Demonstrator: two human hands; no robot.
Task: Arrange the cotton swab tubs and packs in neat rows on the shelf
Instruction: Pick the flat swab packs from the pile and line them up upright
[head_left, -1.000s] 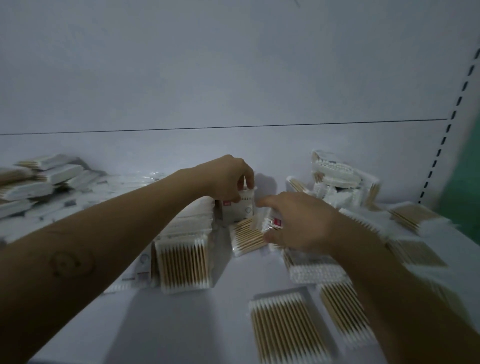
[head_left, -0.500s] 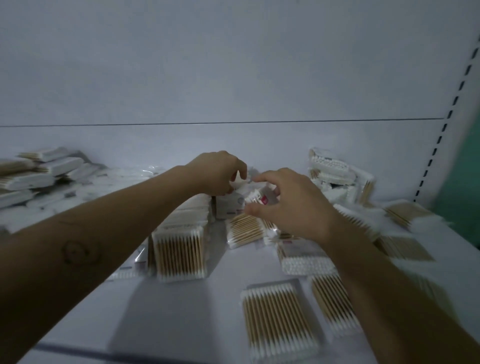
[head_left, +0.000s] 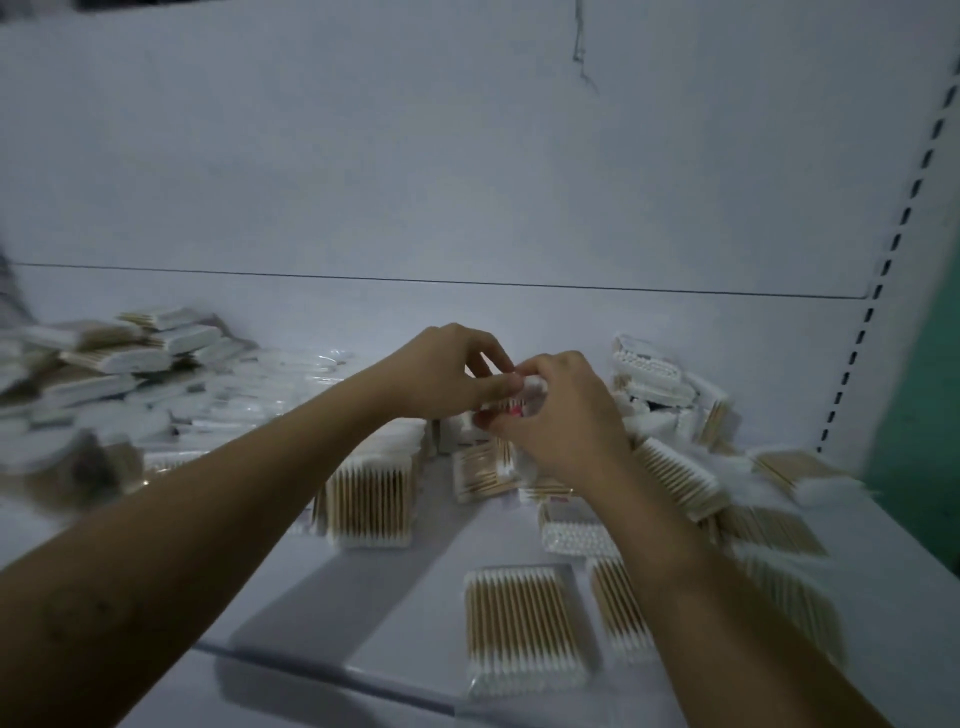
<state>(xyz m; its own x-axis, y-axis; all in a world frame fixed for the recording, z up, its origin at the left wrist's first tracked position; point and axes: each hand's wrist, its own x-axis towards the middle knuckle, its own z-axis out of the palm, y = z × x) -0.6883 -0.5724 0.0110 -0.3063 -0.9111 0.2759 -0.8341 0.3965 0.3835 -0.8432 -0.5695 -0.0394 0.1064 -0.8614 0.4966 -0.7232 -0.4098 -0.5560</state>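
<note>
Left hand (head_left: 452, 371) and right hand (head_left: 558, 415) both pinch small swab pack (head_left: 524, 397); square it upright against standing row (head_left: 376, 488) before release.

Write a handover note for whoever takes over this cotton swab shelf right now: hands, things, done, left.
Hands: left hand and right hand both pinch one small pack above the shelf.
Done: one upright row stands at centre.
Left: loose packs lie flat in front, a heap on the right, a jumbled pile far left.
</note>
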